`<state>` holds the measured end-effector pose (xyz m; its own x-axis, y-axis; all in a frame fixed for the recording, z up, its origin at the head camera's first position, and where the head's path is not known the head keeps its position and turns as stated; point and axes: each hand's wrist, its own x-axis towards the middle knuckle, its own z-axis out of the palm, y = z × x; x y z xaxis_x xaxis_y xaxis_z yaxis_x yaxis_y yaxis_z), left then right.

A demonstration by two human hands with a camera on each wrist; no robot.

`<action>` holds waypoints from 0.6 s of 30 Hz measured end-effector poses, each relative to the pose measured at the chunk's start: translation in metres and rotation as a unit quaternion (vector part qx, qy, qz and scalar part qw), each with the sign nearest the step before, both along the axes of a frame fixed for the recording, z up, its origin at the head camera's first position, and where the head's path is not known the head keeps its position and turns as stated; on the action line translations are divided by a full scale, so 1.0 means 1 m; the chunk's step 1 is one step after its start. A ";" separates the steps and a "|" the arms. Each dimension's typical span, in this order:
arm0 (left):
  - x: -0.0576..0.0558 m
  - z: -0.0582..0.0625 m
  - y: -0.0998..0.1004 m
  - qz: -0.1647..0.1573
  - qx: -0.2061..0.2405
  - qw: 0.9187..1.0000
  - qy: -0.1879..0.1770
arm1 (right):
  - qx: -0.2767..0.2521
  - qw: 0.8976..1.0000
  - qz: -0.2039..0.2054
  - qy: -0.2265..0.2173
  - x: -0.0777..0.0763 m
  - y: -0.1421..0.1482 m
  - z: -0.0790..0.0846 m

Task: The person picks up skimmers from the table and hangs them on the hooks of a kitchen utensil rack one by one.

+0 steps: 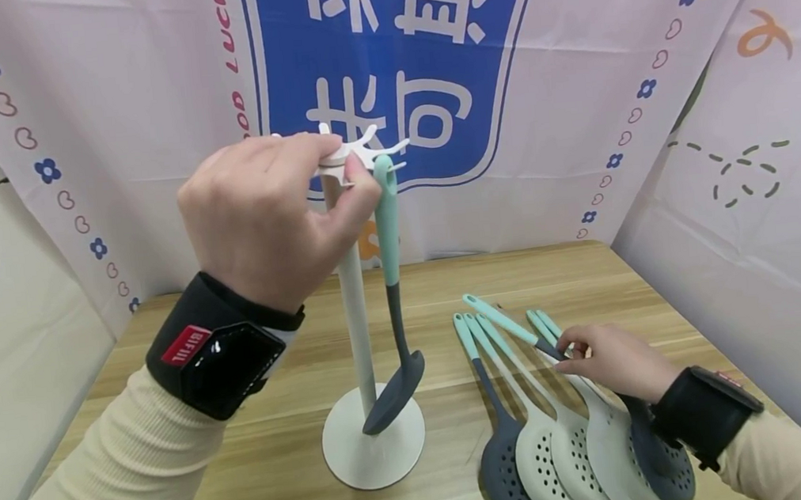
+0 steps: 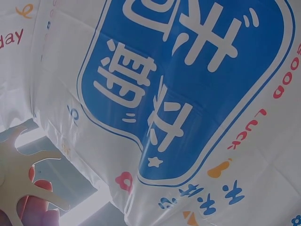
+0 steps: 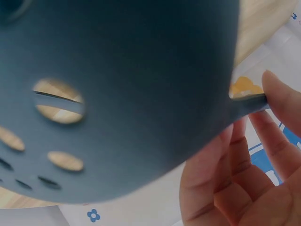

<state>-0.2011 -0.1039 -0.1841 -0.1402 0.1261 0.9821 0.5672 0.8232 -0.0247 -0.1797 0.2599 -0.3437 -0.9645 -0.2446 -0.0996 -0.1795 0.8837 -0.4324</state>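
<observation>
My left hand (image 1: 268, 206) grips the white hook top (image 1: 363, 151) of an upright utensil stand (image 1: 355, 317). In the left wrist view, fingertips show beside the hooks (image 2: 33, 174). A dark ladle (image 1: 389, 235) with a mint handle hangs from one hook, close to the left thumb, its bowl over the round base (image 1: 376, 466). Low at the right, my right hand (image 1: 617, 358) pinches the dark neck of a skimmer (image 1: 500, 321) with a mint handle. Its perforated dark head (image 3: 141, 117) fills much of the right wrist view.
Several utensils lie fanned out under and beside the right hand: a dark skimmer (image 1: 508, 463), white skimmers (image 1: 537, 444) and a broad white piece (image 1: 607, 454). The wooden table (image 1: 281, 435) ends at a printed cloth backdrop (image 1: 176, 222).
</observation>
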 end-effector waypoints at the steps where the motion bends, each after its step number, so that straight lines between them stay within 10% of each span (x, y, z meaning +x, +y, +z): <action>1: 0.000 0.000 0.000 0.000 0.000 1.000 0.000 | -0.001 1.000 0.003 0.000 0.000 -0.001 0.000; 18: -0.001 -0.001 -0.002 -0.009 0.001 1.000 0.003 | -0.008 1.000 0.015 0.003 0.003 -0.009 0.004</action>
<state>-0.2024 -0.1057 -0.1856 -0.1321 0.1274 0.9830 0.5817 0.8130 -0.0271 -0.1769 0.2506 -0.3396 -0.9573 -0.2750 -0.0898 -0.2085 0.8711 -0.4447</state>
